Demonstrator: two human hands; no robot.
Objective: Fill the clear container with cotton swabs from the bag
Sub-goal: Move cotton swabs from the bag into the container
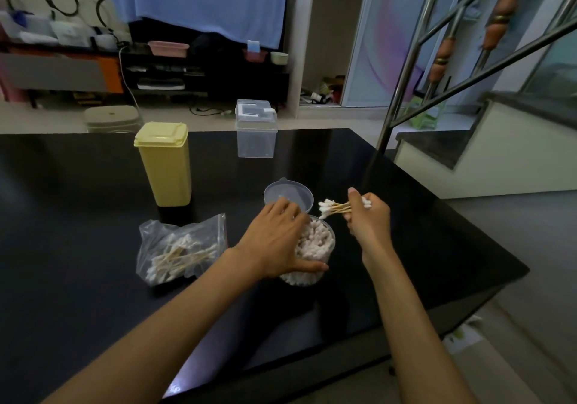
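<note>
A round clear container (315, 249) packed with upright cotton swabs stands on the black table (93, 216). My left hand (278, 236) wraps its left side, fingers over the rim and thumb along the front wall. My right hand (368, 219) hovers just right of it, shut on a small bundle of cotton swabs (332, 208) whose white tips point left. The plastic zip bag (181, 250), lying flat to the left of the container, holds several loose swabs.
The container's clear round lid (288, 196) lies just behind it. A tall yellow lidded bin (165, 163) stands behind the bag. A clear rectangular box (256, 128) sits at the table's far edge. A metal stair railing (406, 69) rises at the right.
</note>
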